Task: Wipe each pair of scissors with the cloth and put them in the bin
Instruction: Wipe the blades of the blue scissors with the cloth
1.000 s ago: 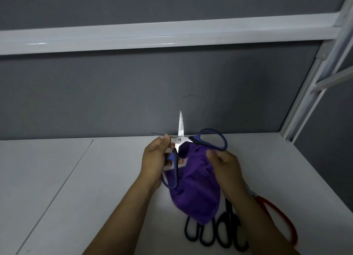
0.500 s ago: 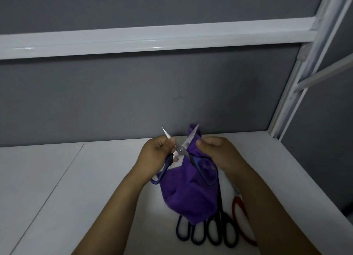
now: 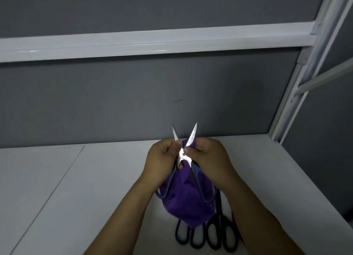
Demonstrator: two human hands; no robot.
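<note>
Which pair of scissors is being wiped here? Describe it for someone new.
Above the white shelf board, the left hand and right hand meet at a purple cloth. Between them are the blue-handled steel scissors, raised, blades spread in a V; the black-handled scissors lie flat on the board.

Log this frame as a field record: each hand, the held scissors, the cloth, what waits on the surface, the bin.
left hand: grips blue-handled scissors
right hand: pinches purple cloth against one blade
blades: open, tips pointing away
waiting: black-handled scissors lying on white surface, partly hidden by the cloth
bin: not in view
</note>
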